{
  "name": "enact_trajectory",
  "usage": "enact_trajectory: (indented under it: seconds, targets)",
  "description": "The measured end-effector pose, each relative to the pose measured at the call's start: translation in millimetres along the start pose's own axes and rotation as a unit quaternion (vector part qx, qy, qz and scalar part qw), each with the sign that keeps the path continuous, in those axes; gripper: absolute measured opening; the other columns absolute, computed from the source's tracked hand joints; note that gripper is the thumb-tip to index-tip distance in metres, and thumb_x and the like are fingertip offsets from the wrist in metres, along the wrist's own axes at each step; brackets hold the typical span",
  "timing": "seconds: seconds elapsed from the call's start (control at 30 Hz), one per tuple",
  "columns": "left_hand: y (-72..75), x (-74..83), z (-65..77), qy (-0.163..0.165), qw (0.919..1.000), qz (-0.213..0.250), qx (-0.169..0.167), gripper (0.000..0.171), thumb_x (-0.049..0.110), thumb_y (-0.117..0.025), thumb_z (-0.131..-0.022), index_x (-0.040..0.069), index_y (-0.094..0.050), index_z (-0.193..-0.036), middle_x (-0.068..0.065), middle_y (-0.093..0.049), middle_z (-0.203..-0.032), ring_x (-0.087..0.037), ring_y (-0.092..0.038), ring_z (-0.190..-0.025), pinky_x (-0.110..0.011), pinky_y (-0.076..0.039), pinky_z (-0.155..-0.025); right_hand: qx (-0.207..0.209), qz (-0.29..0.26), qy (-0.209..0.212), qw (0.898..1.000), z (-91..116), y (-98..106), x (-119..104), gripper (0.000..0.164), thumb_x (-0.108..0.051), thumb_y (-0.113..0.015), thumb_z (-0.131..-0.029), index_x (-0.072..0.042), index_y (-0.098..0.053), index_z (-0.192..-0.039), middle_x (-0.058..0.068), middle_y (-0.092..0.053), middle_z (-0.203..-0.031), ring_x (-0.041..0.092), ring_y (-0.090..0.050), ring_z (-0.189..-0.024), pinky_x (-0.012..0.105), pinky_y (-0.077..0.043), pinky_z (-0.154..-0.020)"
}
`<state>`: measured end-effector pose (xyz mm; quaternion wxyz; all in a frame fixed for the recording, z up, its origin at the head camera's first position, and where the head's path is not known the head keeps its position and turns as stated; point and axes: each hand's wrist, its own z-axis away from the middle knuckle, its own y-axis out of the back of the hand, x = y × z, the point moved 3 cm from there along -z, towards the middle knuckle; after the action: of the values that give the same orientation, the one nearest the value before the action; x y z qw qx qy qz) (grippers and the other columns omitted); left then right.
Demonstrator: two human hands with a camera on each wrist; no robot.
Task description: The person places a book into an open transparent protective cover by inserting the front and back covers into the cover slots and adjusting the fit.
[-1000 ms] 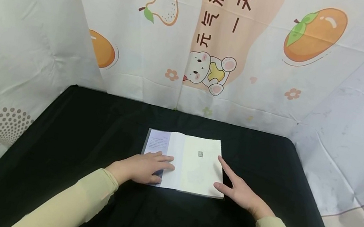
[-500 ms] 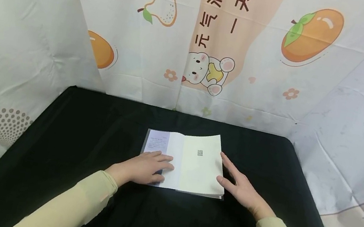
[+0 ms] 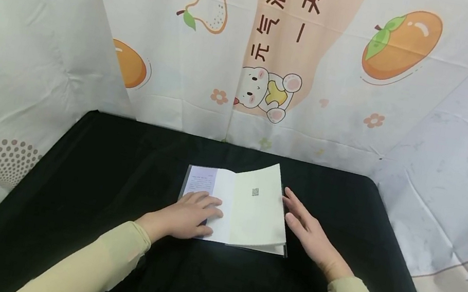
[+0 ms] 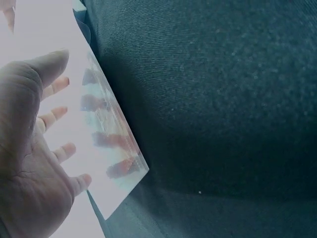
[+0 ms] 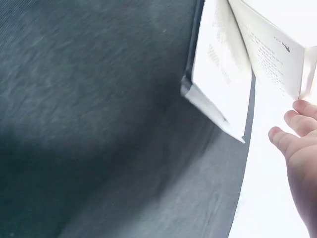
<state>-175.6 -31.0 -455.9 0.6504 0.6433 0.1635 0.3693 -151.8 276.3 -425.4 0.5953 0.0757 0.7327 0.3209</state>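
open book [image 3: 249, 216]: on the black-covered table [image 3: 137, 160], pretty much dead center left to right, a bit below the middle of the frame
which way it points: long axis of the spread goes left to right, spine crease goes top to bottom, and the right page's upper corner sticks up toward the top of the frame
looks: right page is cream with a tiny square code, left one's white with a lavender flap [image 3: 202, 178] of small text i can't read
left hand [image 3: 188, 216]: fingers resting on the left page, grip apart
right hand [image 3: 309, 235]: fingertips up against the raised pages at the book's right edge, grip also apart, thumb away from the fingers
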Motion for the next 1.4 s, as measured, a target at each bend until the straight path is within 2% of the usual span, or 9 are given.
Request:
enact_trajectory:
  seconds: [0.2,0.47,0.67,0.87,0.97,1.03,1.2,1.3,1.4]
  targets:
    - [3.4,5.3,-2.2,-0.021,0.9997,-0.007,0.011,0.046,0.041,-0.059,-0.095,0.019,-0.052,-0.135,0.001,-0.035,-0.151,-0.027,-0.024,-0.139,-0.05,-0.021,-0.114,-0.003,-0.011,0.005,1.0,-4,-1,-9,0.056,-0.019,-0.041,-0.104,-0.036,-0.018,-0.152,0.011,-0.028,-0.155,0.028,-0.024,-0.141,0.065,-0.027,-0.106]
    - [5.6,11.8,-9.6,-0.04,0.9991,-0.007,0.011,0.044,0.038,-0.059,-0.095,0.015,-0.055,-0.132,-0.002,-0.046,-0.144,-0.022,-0.031,-0.137,-0.041,-0.025,-0.115,-0.016,-0.035,0.009,0.999,-7,-5,-14,0.055,-0.023,-0.038,-0.105,-0.033,-0.015,-0.153,0.012,-0.03,-0.154,0.032,-0.027,-0.139,0.069,-0.024,-0.105]
    - [8.8,23.1,-16.0,-0.04,0.9985,0.037,0.001,0.044,0.037,-0.056,-0.097,0.013,-0.054,-0.134,-0.002,-0.053,-0.138,-0.022,-0.038,-0.133,-0.041,-0.029,-0.113,-0.046,-0.085,-0.005,0.995,-9,-7,-19,0.052,-0.021,-0.032,-0.107,-0.033,-0.012,-0.154,0.009,-0.028,-0.156,0.026,-0.027,-0.139,0.065,-0.019,-0.109]
    - [12.1,33.8,-18.7,-0.018,0.9939,0.106,-0.023,0.051,0.043,-0.052,-0.098,0.016,-0.047,-0.141,-0.001,-0.044,-0.147,-0.016,-0.037,-0.135,-0.04,-0.033,-0.111,-0.061,-0.11,-0.001,0.992,-14,-10,-25,0.05,-0.022,-0.029,-0.108,-0.036,-0.013,-0.153,0.008,-0.027,-0.156,0.023,-0.025,-0.141,0.06,-0.017,-0.111]
    - [13.4,37.4,-21.2,-0.009,0.9871,0.158,-0.024,0.057,0.05,-0.049,-0.098,0.018,-0.042,-0.145,0.001,-0.041,-0.149,-0.013,-0.036,-0.135,-0.041,-0.034,-0.11,-0.066,-0.119,0.004,0.991,-16,-12,-29,0.049,-0.023,-0.028,-0.108,-0.036,-0.013,-0.153,0.006,-0.028,-0.156,0.023,-0.024,-0.141,0.061,-0.016,-0.111]
    - [14.9,38.3,-23.5,0.001,0.9797,0.2,-0.018,0.061,0.055,-0.047,-0.097,0.02,-0.039,-0.147,0.003,-0.042,-0.148,-0.012,-0.037,-0.133,-0.042,-0.035,-0.109,-0.07,-0.124,0.005,0.99,-17,-14,-31,0.048,-0.024,-0.027,-0.108,-0.036,-0.013,-0.153,0.004,-0.028,-0.156,0.021,-0.023,-0.141,0.061,-0.016,-0.112]
    - [19.0,36.7,-26.1,0.051,0.9481,0.314,-0.008,0.064,0.06,-0.042,-0.096,0.026,-0.033,-0.149,0.002,-0.05,-0.142,-0.015,-0.046,-0.127,-0.046,-0.04,-0.104,-0.079,-0.128,0.005,0.989,-22,-21,-36,0.046,-0.03,-0.023,-0.109,-0.037,-0.014,-0.153,-0.002,-0.027,-0.156,0.017,-0.021,-0.142,0.062,-0.014,-0.112]
    - [21.1,34.7,-26.4,0.077,0.9356,0.345,-0.003,0.065,0.062,-0.038,-0.097,0.027,-0.029,-0.15,0.001,-0.053,-0.139,-0.016,-0.049,-0.125,-0.047,-0.041,-0.103,-0.088,-0.129,0.01,0.988,-26,-24,-39,0.046,-0.033,-0.022,-0.109,-0.037,-0.014,-0.153,-0.004,-0.026,-0.156,0.015,-0.019,-0.142,0.062,-0.012,-0.112]
    - [23.1,33.0,-26.7,0.092,0.931,0.353,0.004,0.069,0.066,-0.035,-0.096,0.026,-0.025,-0.152,-0.001,-0.054,-0.138,-0.017,-0.048,-0.125,-0.049,-0.04,-0.103,-0.099,-0.127,0.01,0.987,-28,-28,-42,0.045,-0.036,-0.02,-0.108,-0.036,-0.013,-0.153,-0.005,-0.025,-0.157,0.015,-0.018,-0.142,0.062,-0.012,-0.112]
